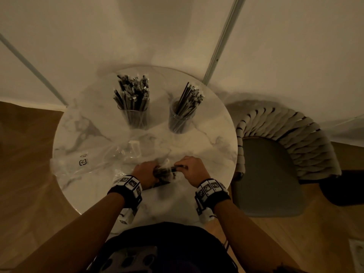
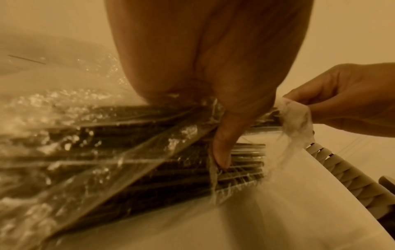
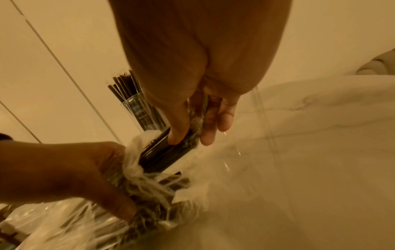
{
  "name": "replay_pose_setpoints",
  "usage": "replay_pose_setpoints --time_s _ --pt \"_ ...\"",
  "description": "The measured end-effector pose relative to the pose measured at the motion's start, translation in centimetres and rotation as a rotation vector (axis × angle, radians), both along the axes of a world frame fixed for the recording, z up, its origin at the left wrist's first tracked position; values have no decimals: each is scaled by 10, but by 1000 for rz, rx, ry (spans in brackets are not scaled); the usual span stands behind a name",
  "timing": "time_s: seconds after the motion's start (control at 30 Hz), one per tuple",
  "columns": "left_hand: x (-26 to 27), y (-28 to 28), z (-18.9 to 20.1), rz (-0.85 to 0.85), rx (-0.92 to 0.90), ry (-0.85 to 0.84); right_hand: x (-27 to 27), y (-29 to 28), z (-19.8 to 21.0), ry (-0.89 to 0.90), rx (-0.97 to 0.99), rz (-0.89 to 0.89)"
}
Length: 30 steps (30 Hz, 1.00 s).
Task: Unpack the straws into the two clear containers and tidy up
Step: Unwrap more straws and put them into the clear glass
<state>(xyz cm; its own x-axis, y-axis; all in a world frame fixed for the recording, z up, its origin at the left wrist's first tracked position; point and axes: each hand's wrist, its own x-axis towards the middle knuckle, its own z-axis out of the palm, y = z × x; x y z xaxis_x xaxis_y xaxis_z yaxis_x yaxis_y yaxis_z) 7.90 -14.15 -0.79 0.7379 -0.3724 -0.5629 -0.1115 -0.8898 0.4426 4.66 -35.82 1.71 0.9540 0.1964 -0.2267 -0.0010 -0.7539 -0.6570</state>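
Near the front of the round marble table [image 1: 78,131], my left hand [image 1: 146,174] grips a clear plastic packet of dark straws [image 1: 163,172] at its torn end; its thumb [image 2: 222,152] presses on the film [image 2: 128,152]. My right hand [image 1: 190,168] pinches a small bunch of dark straws [image 3: 164,152] sticking out of the packet's torn end [image 3: 149,186]. Two clear containers stand at the back: the left one [image 1: 136,117] is packed with wrapped straws, the right one [image 1: 180,119] holds fewer, leaning right.
Crumpled empty clear packaging [image 1: 88,160] lies on the table's left and middle. A woven-back chair [image 1: 275,166] stands close at the table's right edge. White walls rise right behind the table, and wooden floor shows on both sides.
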Motion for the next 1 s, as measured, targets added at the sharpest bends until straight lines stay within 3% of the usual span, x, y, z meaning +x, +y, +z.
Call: replay_pose_setpoints --time_s 0.27,0.7,1.0 --pt "0 -6 4 29 -81 -24 3 1 -3 38 114 -77" --pt "6 -3 -6 2 0 -28 14 -25 6 43 131 -121" --pt "3 -4 -5 11 -134 -54 12 -29 7 129 169 -151"
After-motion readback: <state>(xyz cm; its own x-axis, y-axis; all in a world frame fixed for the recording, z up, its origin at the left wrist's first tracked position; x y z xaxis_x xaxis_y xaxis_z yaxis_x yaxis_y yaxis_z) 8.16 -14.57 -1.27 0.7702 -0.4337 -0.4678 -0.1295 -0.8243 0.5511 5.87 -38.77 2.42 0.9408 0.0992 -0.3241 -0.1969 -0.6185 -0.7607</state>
